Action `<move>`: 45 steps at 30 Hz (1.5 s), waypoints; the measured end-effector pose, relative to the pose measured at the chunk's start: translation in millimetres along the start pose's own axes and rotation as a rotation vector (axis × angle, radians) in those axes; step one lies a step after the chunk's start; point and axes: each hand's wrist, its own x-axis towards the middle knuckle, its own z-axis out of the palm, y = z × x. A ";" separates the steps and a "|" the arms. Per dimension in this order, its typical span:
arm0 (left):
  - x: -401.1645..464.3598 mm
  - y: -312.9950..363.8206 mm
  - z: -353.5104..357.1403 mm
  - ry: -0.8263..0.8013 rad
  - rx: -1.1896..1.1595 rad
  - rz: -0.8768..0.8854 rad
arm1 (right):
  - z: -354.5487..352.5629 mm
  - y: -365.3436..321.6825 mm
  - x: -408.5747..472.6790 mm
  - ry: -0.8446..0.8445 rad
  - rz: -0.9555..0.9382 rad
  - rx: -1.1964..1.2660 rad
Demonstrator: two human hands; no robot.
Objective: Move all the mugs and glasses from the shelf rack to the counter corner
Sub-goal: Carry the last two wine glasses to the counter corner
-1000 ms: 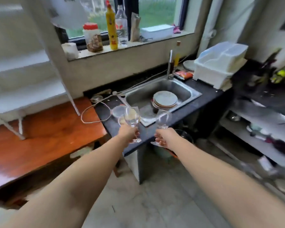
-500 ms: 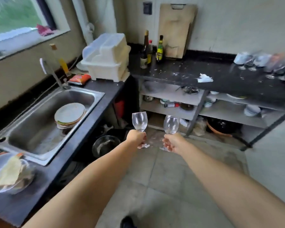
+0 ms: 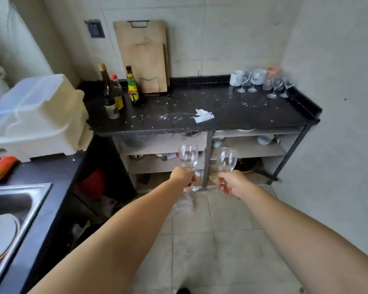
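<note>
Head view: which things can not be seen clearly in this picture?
- Corner glasses: blurred; exact count and any mugs unclear.
- Left glass stem: hidden inside the left hand.
- Right glass stem and foot: mostly covered by the right hand.
- Under-counter shelf: items dark, small, partly hidden by the counter edge.
- Sink: cut off by the left edge.
- Bottle labels: too small to read.

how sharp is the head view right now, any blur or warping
Head view: the two held wine glasses are fairly sharp; the cluster of glasses in the counter corner is smeared by blur; the white dish rack at left is soft; wide-angle distortion bows the counter edge and stretches both forearms.
</note>
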 end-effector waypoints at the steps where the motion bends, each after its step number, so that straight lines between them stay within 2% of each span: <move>1: 11.0 11.3 3.7 -0.008 0.015 0.010 | -3.6 -10.2 8.2 0.017 -0.007 0.024; 9: 88.4 91.0 63.3 -0.099 0.158 0.049 | -54.2 -85.5 80.9 0.084 -0.041 0.087; 22: 214.2 237.3 186.2 -0.064 -0.056 0.032 | -165.4 -220.8 235.9 0.082 -0.061 0.014; 30: 307.2 294.0 208.1 -0.066 -0.084 -0.056 | -174.8 -279.2 340.6 0.070 0.022 0.017; 36: 405.0 360.5 213.4 -0.102 -0.221 -0.121 | -175.7 -343.2 424.3 0.107 0.065 0.087; 45: 495.9 424.4 239.9 -0.156 -0.165 -0.158 | -196.7 -411.8 508.3 0.145 0.104 0.100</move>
